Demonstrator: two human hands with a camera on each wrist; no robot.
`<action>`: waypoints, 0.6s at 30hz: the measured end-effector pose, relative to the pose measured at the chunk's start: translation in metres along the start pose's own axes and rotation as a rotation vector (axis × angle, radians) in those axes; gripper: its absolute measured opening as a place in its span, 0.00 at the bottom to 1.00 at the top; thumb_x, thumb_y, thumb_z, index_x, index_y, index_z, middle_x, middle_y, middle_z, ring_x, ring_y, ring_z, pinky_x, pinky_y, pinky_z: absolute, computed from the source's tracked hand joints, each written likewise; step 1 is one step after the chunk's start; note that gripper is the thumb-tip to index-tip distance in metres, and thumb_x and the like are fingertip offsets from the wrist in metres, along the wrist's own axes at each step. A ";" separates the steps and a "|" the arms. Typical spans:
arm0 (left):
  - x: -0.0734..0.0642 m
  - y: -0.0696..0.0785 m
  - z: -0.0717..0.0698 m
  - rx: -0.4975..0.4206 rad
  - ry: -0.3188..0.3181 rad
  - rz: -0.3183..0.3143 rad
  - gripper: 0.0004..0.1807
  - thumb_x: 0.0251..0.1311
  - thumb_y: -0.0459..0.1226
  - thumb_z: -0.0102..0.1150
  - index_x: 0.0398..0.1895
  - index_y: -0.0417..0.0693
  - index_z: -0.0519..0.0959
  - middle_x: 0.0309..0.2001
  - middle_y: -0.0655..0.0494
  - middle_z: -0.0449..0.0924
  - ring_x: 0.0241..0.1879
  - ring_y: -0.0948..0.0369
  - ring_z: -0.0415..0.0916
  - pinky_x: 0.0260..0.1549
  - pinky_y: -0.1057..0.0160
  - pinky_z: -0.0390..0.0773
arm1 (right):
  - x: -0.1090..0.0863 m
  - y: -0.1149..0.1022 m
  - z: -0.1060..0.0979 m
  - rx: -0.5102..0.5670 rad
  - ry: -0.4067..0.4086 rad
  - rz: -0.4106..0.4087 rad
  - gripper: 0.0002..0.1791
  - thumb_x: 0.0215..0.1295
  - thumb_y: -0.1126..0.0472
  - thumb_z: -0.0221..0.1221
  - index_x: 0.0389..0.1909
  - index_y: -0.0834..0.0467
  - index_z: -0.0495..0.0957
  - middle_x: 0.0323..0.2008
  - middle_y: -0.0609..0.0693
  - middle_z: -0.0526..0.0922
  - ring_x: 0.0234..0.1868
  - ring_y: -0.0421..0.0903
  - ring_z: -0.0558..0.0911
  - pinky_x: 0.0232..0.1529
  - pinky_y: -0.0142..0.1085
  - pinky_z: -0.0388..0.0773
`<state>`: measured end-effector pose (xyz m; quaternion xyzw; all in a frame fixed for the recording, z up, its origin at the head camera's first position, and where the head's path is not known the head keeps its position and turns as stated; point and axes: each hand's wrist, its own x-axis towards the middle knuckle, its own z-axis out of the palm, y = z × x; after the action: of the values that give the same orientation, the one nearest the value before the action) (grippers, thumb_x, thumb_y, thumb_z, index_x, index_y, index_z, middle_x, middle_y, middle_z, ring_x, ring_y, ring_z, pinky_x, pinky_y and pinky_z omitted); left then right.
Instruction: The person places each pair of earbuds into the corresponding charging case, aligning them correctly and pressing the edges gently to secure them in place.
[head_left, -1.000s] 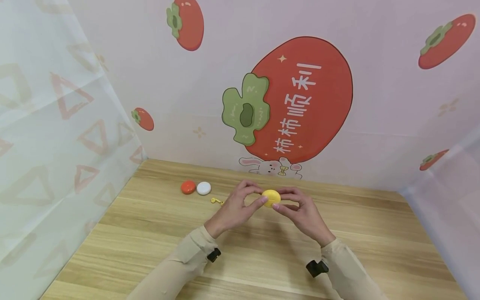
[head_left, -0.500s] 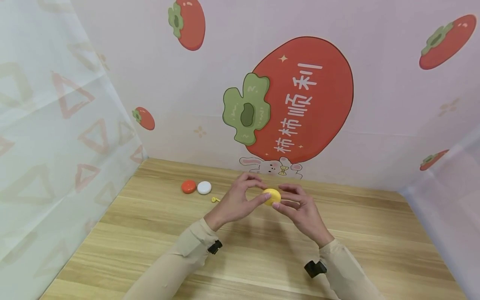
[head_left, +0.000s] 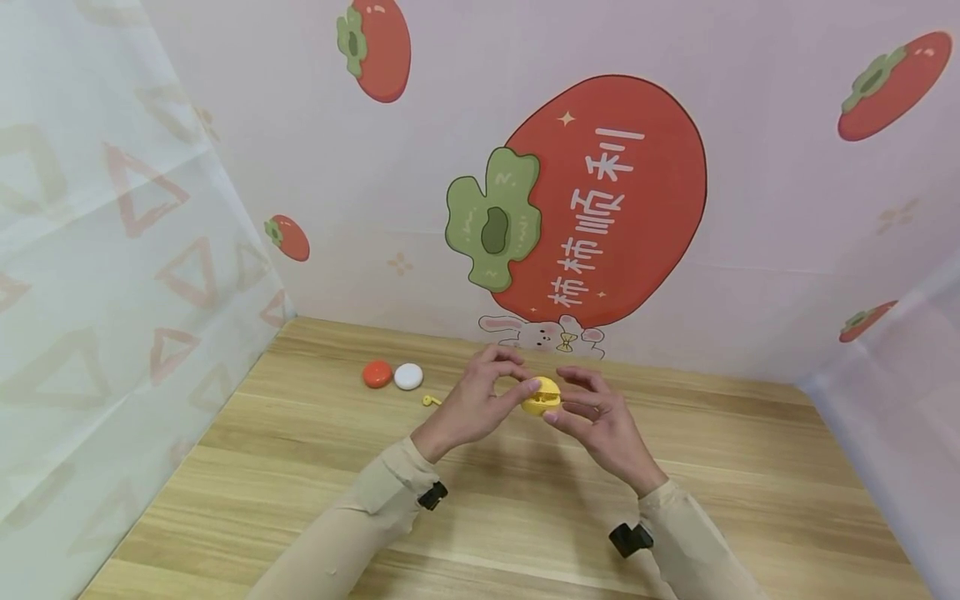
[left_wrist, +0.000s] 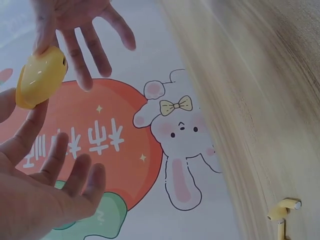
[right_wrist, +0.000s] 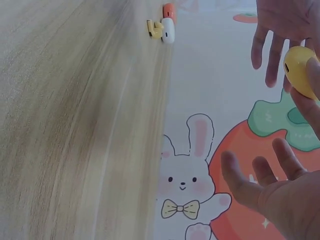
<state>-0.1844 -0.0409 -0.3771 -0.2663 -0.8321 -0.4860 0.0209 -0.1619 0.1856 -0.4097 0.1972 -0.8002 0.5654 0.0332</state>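
A yellow earbud case (head_left: 539, 407) is held between both hands above the table, its lid parted from the base in the head view. My left hand (head_left: 474, 407) pinches it from the left, thumb on the lid. From the right, my right hand (head_left: 606, 423) grips it between thumb and index finger, the other fingers stretched out. The left wrist view shows the case (left_wrist: 44, 75) from its rounded underside, with a small dark port. Yellow earbuds (left_wrist: 284, 210) lie on the table behind my left hand, partly hidden in the head view.
On the wooden table (head_left: 315, 467), a red round case (head_left: 377, 374) and a white round case (head_left: 408, 377) sit side by side at the back left. A printed backdrop (head_left: 772, 217) rises along the table's back edge, with more fabric walls at both sides.
The yellow case has gone from closed to open, its lid lifting under the left thumb. Both hands stay in nearly the same place; the left has shifted slightly, covering more of the earbuds.
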 end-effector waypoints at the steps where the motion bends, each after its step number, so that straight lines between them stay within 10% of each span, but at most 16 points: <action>1: 0.000 0.000 0.000 0.005 -0.002 -0.008 0.16 0.72 0.48 0.58 0.40 0.47 0.87 0.59 0.51 0.72 0.63 0.52 0.68 0.56 0.46 0.73 | 0.000 0.000 0.000 -0.014 -0.001 -0.001 0.12 0.65 0.61 0.69 0.48 0.58 0.88 0.66 0.53 0.69 0.63 0.60 0.75 0.56 0.57 0.77; 18: 0.005 -0.007 0.000 -0.022 -0.054 -0.116 0.20 0.74 0.51 0.53 0.41 0.47 0.87 0.55 0.52 0.78 0.57 0.55 0.73 0.53 0.48 0.74 | -0.001 0.003 0.002 -0.132 0.015 -0.034 0.12 0.62 0.58 0.71 0.46 0.51 0.89 0.67 0.49 0.74 0.72 0.57 0.65 0.63 0.68 0.64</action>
<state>-0.1917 -0.0414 -0.3819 -0.2307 -0.8409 -0.4884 -0.0327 -0.1615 0.1849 -0.4135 0.2037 -0.8319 0.5124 0.0616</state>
